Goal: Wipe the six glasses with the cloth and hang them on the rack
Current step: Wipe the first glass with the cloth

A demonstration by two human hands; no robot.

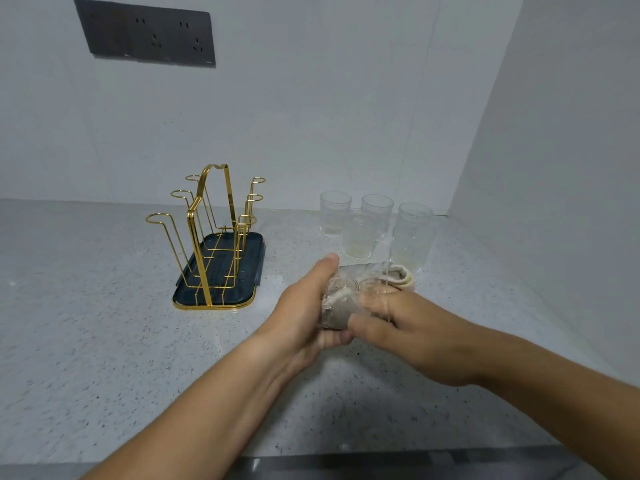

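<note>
Head view: L hand (301, 317) fingers curl round base of a clear glass (360, 277) held sideways, long axis L–R, mouth toward R hand (426, 337), whose fingers pinch the cloth (401, 273) inside. Gold rack (207, 237) sits left of L fingers, so L hand is nearer.

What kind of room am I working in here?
Most likely a home kitchen: a speckled stone counter in a white wall corner, a dark socket panel above it, and a gold rack beside drinking glasses.
</note>
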